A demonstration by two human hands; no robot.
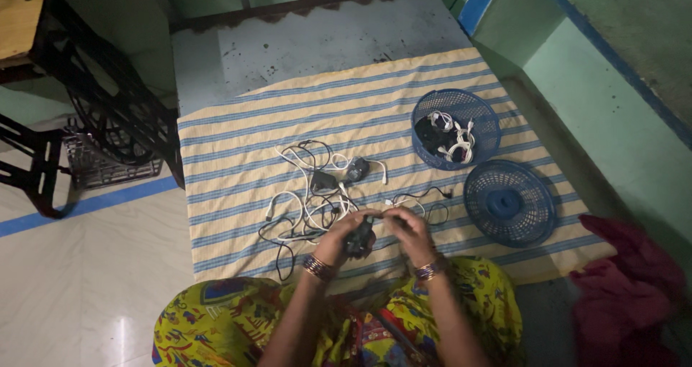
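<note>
Pinching a dark charger [359, 239] between both hands, left hand [344, 233] and right hand [406, 226], above the striped mat [238, 143]; tangled cables [310, 194] lie just ahead, blue basket [487, 115] within reach.

cables [306, 194] lie on the mat [238, 136] – basket [455, 129] to their right, lid [509, 202] in front of it.

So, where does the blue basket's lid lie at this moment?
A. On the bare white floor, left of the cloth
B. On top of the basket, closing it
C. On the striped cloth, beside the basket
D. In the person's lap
C: the round blue lid lies flat on the striped cloth, just beside the open blue basket, which holds coiled cables.
</note>
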